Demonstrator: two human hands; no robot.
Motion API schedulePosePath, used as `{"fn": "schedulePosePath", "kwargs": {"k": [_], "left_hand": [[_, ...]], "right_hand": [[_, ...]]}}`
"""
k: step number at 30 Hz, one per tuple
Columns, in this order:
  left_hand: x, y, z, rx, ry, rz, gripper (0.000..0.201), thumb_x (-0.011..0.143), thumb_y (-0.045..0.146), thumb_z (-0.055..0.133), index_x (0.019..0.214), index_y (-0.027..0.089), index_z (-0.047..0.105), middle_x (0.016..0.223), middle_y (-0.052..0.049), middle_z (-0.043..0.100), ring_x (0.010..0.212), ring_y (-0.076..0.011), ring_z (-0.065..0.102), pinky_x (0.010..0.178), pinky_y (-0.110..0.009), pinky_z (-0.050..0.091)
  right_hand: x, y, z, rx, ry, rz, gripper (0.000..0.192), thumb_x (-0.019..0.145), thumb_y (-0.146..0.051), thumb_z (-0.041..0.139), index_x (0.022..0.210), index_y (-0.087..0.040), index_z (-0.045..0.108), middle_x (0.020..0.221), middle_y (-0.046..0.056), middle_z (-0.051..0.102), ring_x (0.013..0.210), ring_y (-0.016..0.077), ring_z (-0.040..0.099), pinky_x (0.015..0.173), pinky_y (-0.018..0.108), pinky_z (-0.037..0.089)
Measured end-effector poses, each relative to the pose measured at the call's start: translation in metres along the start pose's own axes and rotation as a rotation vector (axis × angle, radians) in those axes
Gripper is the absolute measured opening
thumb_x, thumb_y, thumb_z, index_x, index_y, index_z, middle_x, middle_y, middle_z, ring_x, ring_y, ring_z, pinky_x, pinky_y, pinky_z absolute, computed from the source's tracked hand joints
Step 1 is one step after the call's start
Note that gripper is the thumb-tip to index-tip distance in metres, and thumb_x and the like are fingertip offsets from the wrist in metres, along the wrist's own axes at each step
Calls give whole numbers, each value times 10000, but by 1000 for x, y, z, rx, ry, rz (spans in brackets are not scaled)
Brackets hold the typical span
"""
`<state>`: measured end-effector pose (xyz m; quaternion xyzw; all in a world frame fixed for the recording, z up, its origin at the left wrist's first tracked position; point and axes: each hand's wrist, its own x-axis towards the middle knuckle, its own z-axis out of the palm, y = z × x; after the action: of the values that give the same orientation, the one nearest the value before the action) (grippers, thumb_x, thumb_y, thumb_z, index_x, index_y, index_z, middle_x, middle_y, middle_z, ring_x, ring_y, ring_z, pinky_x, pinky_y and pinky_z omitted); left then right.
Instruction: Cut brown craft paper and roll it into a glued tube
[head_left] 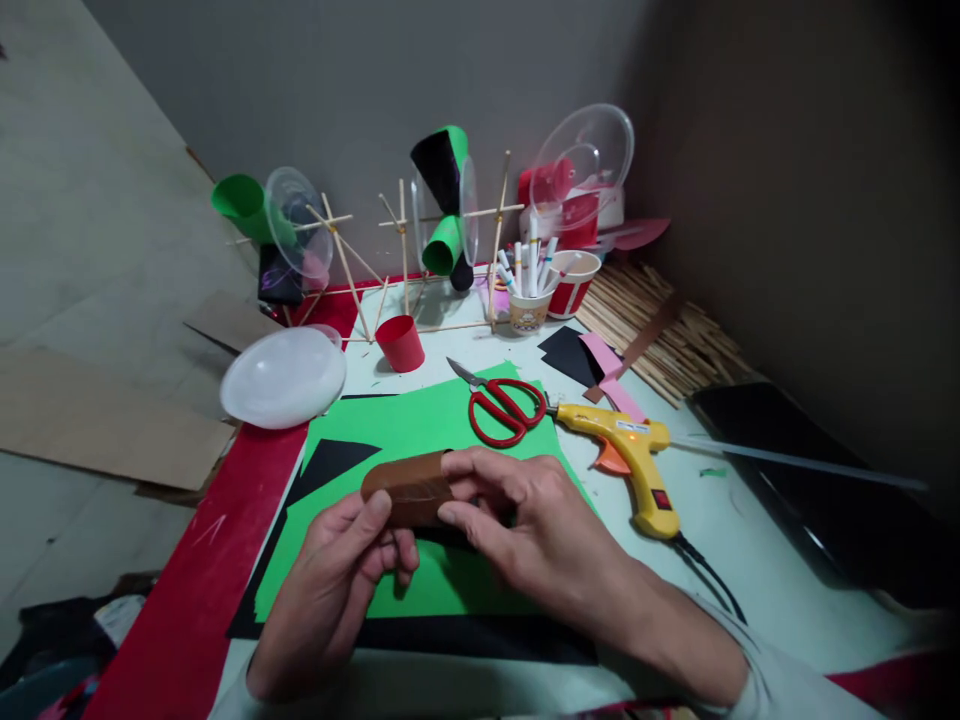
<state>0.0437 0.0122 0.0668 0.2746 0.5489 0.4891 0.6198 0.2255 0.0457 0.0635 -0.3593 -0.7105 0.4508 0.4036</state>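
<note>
A brown paper tube point(412, 487), lying sideways, is held between both hands above a green sheet point(420, 590). My left hand point(349, 550) grips its left end with the thumb on top and the fingers curled below. At the right end, my right hand point(517, 505) pinches it between thumb and fingers. Just beyond the tube, red-handled scissors point(506, 408) rest on the green sheet, their blades pointing away to the left. A yellow glue gun point(626, 445) with a clear glue stick lies to the right of my right hand.
A white plastic bowl point(285, 380) and red paper ring point(400, 344) stand beyond my left hand. Wooden stick frames point(405, 240) with paper cones and clear lids line the back. A marker cup point(529, 312), sticks point(667, 325) and black slab point(817, 500) occupy the right.
</note>
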Motion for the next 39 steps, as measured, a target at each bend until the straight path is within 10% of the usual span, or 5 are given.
{"fn": "schedulePosePath", "kwargs": {"k": [9,14,20,24,39], "left_hand": [[1,2,6,-538,-4,-54,406,495,266,1005,703,177,668,633,57,627,505,-66,549,467,-165,477],[-3,6,3,-634,-43,-38,241,696,152,896,680,163,656,624,50,622,462,-39,538,430,-131,450],[-10,7,6,-678,-125,-105,215,759,5,759,616,119,646,577,40,569,374,-8,457,368,-110,407],[-13,1,10,-647,-162,-189,220,766,62,764,598,111,631,540,48,525,331,-3,399,307,-100,329],[1,-13,-6,-312,-45,-157,187,917,65,451,785,161,542,630,27,551,441,-60,517,316,-111,270]], "right_hand": [[-2,-13,-7,64,191,-118,179,890,-214,707,1069,-215,690,954,17,786,618,106,649,535,192,533],[-1,-11,-10,-14,254,-93,198,918,-257,658,1109,-221,698,864,37,745,701,153,688,585,231,569],[-2,-6,-8,15,-15,-126,755,833,-338,802,1481,-336,413,1485,83,555,1209,253,646,1004,402,560],[-1,-9,-9,60,-145,-147,1023,738,-369,888,1560,-358,278,1554,90,487,1395,275,514,1156,459,431],[22,5,44,99,-7,-87,770,823,-255,774,1472,-217,362,1313,123,655,1065,219,690,959,399,563]]}}
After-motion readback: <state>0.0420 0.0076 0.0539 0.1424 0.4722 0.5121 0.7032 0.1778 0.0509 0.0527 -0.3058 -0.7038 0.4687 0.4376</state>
